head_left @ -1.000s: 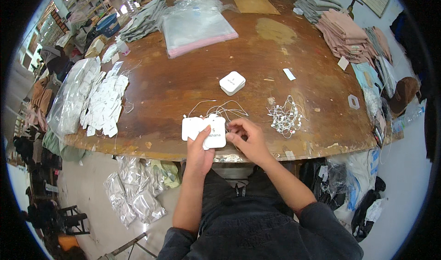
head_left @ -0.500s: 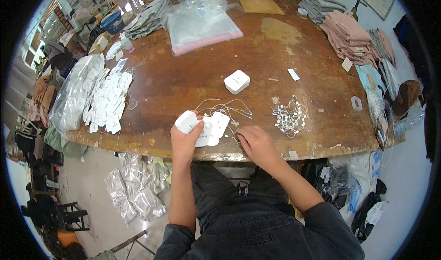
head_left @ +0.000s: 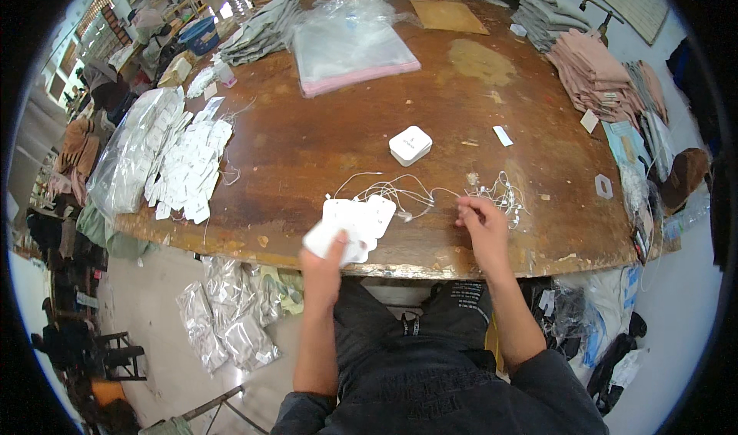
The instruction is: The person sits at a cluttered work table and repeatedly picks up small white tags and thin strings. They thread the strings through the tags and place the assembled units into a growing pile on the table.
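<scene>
My left hand [head_left: 323,264] grips white rounded-corner hang tags [head_left: 354,223], which are fanned out over the table's near edge. The tag nearest my thumb is blurred. White tag strings [head_left: 400,193] lie looped just beyond the tags. One thin string runs from them to the fingertips of my right hand [head_left: 486,231], which look pinched on it. That hand hovers beside a tangled heap of white strings [head_left: 506,196], partly covering it. A neat stack of white tags [head_left: 410,145] sits farther back on the wooden table [head_left: 323,135].
Many small white labels [head_left: 188,162] are heaped at the left, beside a clear plastic bag [head_left: 127,154]. Clear bags with a pink edge [head_left: 357,58] lie at the back. Folded pink cloth [head_left: 592,70] and grey cloth [head_left: 546,16] are stacked at the far right.
My right hand has moved right, from beside the tags to the string heap, drawing a string out with it. My left hand has tilted the tags and come slightly nearer me.
</scene>
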A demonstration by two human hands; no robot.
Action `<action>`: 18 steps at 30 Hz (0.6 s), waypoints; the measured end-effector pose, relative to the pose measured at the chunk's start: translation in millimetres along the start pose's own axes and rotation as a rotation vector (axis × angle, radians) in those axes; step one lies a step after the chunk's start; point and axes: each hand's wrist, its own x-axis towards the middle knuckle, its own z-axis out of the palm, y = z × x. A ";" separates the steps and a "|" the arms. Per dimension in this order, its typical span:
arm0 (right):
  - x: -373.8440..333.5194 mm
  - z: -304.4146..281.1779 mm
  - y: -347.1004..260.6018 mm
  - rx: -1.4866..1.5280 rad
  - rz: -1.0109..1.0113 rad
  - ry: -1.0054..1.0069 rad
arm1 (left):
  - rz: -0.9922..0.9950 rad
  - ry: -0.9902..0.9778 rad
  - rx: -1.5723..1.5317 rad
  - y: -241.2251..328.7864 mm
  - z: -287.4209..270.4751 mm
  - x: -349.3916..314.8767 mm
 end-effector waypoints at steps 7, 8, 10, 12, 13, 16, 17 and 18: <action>-34.4 22.3 25.1 0.175 -0.240 -0.067 | -0.004 -0.262 -0.047 -12.3 30.1 10.5; -33.1 23.4 24.7 -0.015 -0.358 0.002 | -0.100 -0.193 -0.105 -12.7 30.0 9.7; -30.6 25.7 20.6 -0.313 -0.626 0.153 | -0.250 -0.064 -0.250 -13.0 28.8 2.6; -30.9 30.9 14.7 -0.145 -0.514 0.055 | -0.166 -0.115 -0.289 -15.0 33.0 -2.9; -32.5 34.8 12.0 -0.061 -0.449 -0.001 | -0.111 -0.115 -0.244 -16.4 36.9 -7.2; -37.6 47.8 5.5 0.075 -0.368 -0.126 | 0.033 -0.031 -0.040 -17.8 48.4 -15.1; -38.7 51.0 4.0 0.063 -0.390 -0.129 | 0.065 -0.027 -0.027 -17.0 51.0 -16.6; -38.5 54.3 2.4 0.050 -0.413 -0.133 | 0.099 -0.022 -0.014 -15.4 52.5 -17.7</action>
